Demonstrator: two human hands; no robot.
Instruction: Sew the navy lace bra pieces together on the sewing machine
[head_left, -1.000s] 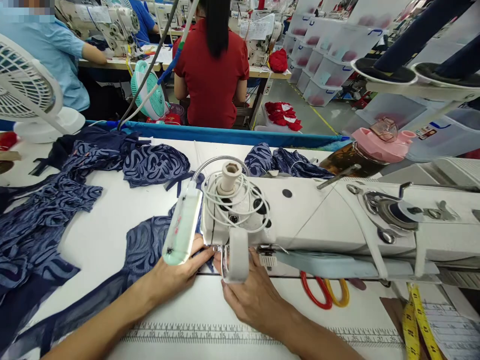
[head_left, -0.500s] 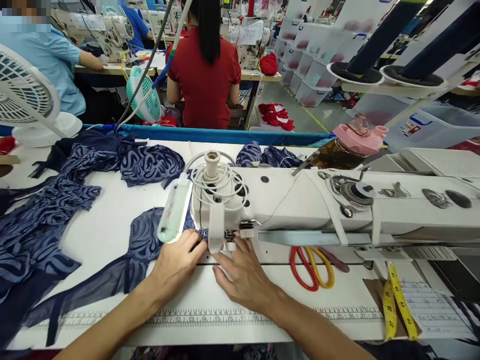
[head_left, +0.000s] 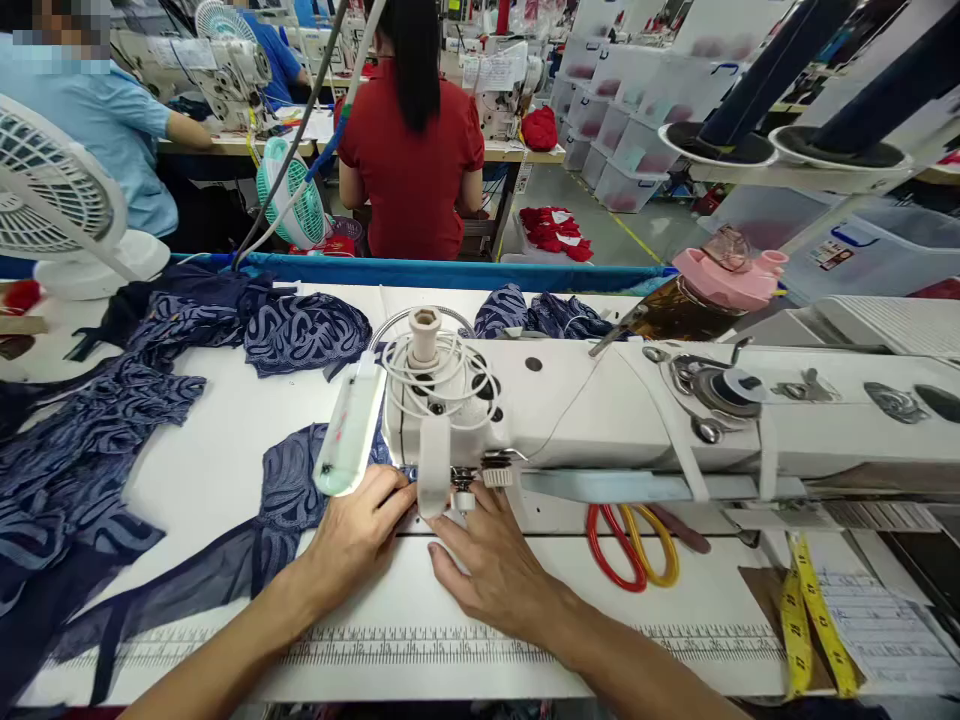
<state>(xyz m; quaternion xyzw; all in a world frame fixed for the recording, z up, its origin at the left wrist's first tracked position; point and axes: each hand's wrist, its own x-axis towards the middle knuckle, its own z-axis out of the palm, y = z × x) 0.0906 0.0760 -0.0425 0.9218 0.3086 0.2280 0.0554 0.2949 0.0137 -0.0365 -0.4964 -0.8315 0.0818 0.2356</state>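
A navy patterned bra [head_left: 294, 475] lies at the left of the white sewing machine head [head_left: 442, 390], its sheer band trailing toward the table's front left. My left hand [head_left: 360, 525] is closed on the edge of this bra, thumb and fingers together just left of the needle area. Close beside it, my right hand [head_left: 487, 565] lies palm down with fingers stretched forward and thumb apart. Its fingertips reach under the machine head and are partly hidden. The needle and the fabric below it are hidden behind the head.
Scissors with red and yellow handles [head_left: 634, 545] lie right of my hands. A yellow measuring tape [head_left: 799, 620] rests farther right. More navy bra pieces [head_left: 97, 450] pile up at left. A pink-lidded bottle [head_left: 694, 290] stands behind the machine; co-workers sit beyond the table.
The camera view has shifted slightly, so the machine, scissors and tape appear a little lower and farther right. Both hands keep nearly the same pose at the machine head.
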